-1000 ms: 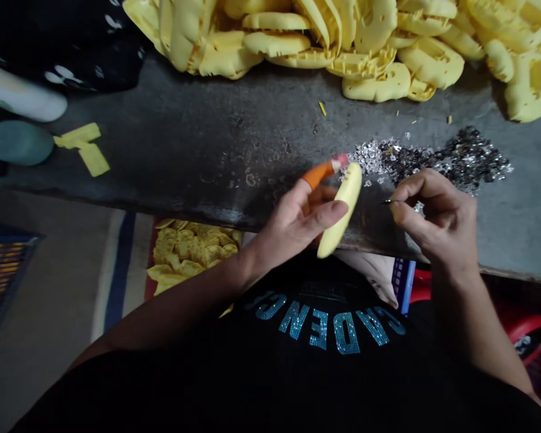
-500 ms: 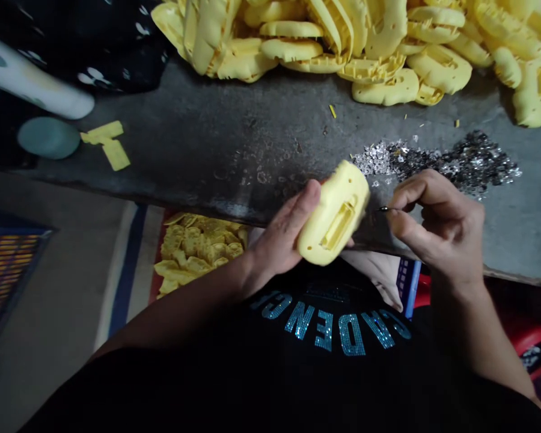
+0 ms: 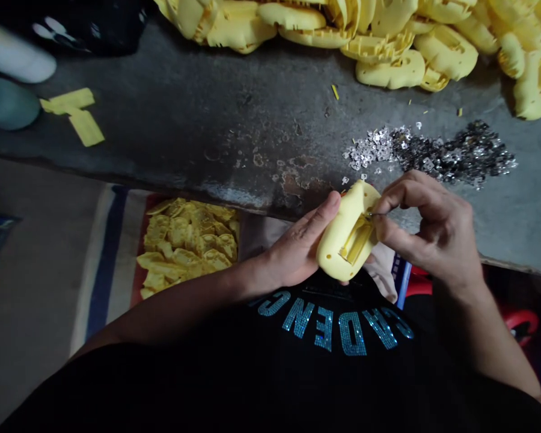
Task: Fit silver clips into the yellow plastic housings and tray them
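Note:
My left hand (image 3: pixel 300 246) is closed around a yellow plastic shell (image 3: pixel 336 243), thumb along its near side. The shell is rounded, has small holes, and its long rectangular slot faces up. With thumb and forefinger pinched, my right hand (image 3: pixel 433 225) grips a small metal piece (image 3: pixel 372 214), which reaches to the upper end of the slot. The fingers partly hide the piece and the shell's right edge. Just beyond my right hand lies a heap of small metal clips (image 3: pixel 451 153), shiny at the left and darker at the right.
Many yellow shells (image 3: pixel 388 69) are piled along the back of the grey table (image 3: pixel 184 120). Yellow strips (image 3: pixel 85 126), a green round object (image 3: pixel 9 103) and a white cylinder (image 3: pixel 20 51) lie at the left. Below the table edge sit more yellow parts (image 3: pixel 187 240).
My right hand has brought the metal piece leftward, from beside the shell to its slot. The shell has moved slightly right and down in view. The camera view has shifted too.

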{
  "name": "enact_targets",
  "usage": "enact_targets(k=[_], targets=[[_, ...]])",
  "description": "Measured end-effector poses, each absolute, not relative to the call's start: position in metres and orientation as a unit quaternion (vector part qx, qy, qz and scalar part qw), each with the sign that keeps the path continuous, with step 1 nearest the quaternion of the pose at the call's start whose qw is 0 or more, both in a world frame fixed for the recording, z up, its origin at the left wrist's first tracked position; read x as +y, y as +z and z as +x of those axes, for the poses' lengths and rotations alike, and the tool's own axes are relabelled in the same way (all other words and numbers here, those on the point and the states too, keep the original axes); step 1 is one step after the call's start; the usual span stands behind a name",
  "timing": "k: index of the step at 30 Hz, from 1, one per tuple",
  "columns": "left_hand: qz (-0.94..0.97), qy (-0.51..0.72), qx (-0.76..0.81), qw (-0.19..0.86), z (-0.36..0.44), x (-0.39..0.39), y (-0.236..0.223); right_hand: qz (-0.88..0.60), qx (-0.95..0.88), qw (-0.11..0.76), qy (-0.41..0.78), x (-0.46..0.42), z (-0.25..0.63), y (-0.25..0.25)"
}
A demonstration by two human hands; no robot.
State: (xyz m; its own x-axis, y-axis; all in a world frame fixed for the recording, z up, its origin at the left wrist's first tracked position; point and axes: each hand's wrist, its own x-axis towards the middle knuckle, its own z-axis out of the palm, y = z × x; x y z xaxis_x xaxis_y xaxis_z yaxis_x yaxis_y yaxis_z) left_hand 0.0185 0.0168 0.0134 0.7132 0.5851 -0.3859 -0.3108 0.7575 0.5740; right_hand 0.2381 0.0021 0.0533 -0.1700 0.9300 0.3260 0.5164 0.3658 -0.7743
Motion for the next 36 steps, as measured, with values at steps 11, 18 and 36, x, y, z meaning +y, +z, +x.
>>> enact_targets(k=[11,18,36], targets=[[0.237,0.302,0.309,0.870,0.025,0.008,0.018,-0.521,-0.750,0.352,0.205,-0.008,0.236,0.055],[0.203,0.251,0.251,0.913,0.018,0.010,0.014,-0.511,-0.755,0.395,0.115,-0.021,0.236,0.049],[0.220,0.276,0.261,0.898,0.018,0.005,0.013,-0.470,-0.816,0.337,-0.023,-0.033,0.241,0.035]])
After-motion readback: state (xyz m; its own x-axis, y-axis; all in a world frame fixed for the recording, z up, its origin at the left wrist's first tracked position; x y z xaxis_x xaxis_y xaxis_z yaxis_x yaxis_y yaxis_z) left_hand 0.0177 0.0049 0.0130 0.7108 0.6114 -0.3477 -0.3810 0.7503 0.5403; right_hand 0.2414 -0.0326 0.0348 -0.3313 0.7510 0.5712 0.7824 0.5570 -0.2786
